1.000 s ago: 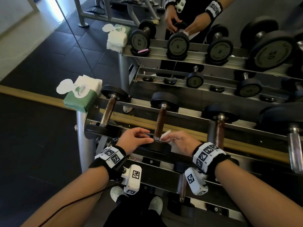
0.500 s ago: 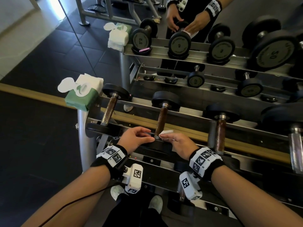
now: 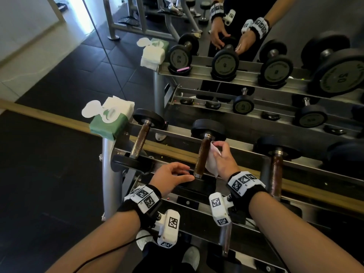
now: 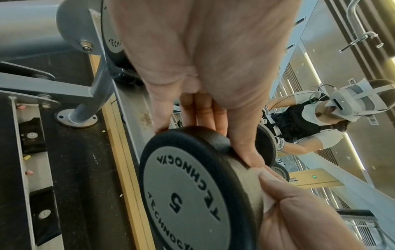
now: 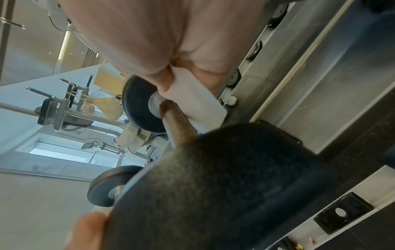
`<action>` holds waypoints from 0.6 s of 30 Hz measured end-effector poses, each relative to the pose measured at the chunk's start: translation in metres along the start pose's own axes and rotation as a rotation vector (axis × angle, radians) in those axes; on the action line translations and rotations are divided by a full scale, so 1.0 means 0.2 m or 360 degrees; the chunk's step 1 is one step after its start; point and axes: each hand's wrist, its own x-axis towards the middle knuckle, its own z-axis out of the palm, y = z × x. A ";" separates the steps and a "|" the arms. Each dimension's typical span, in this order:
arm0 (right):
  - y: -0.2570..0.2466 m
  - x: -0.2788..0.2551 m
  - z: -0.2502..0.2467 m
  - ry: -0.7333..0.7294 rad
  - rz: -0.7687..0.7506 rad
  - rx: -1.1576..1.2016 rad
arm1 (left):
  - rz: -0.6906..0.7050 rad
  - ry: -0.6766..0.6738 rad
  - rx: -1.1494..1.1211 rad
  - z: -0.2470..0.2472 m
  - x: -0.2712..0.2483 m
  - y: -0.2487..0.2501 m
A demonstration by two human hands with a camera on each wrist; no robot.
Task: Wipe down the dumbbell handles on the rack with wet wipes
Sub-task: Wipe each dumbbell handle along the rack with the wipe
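The middle dumbbell's brown, rusty handle [image 3: 202,154] lies on the rack's top tier between two black heads. My right hand [image 3: 221,154] presses a white wet wipe [image 3: 211,161] against the right side of that handle, fingertips near the far head [image 3: 208,128]. From the right wrist, the wipe [image 5: 196,103] sits folded along the handle [image 5: 177,118]. My left hand [image 3: 177,174] grips the near head, marked 5 [image 4: 186,194], with the fingers [image 4: 203,115] over its rim and the thumb [image 4: 245,148] on its edge.
A green pack of wet wipes [image 3: 110,123] sits on the rack's left end. Another rusty dumbbell [image 3: 140,139] lies to the left and one [image 3: 276,166] to the right. A mirror behind reflects the rack and me. A lower tier [image 3: 197,205] holds more dumbbells.
My right hand has slid the wipe along the handle from its near end up toward the far head. My left hand has stayed on the near head.
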 end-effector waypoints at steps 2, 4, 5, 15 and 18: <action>0.01 0.00 0.02 -0.0023 -0.0003 0.0055 | -0.0005 0.0009 -0.0014 0.00 0.00 0.00; 0.03 -0.02 0.03 -0.0039 -0.0006 0.0116 | -0.0002 0.0011 -0.0036 0.00 0.00 0.00; 0.05 -0.03 0.03 -0.0070 0.0000 0.0140 | -0.0003 0.0012 -0.0045 0.00 0.00 0.00; 0.11 -0.09 -0.03 -0.0015 0.0089 0.0185 | -0.0006 0.0016 0.0001 -0.01 -0.01 0.00; 0.10 -0.03 0.00 0.0030 0.0082 0.0271 | 0.0018 0.0022 0.0040 0.00 -0.01 -0.02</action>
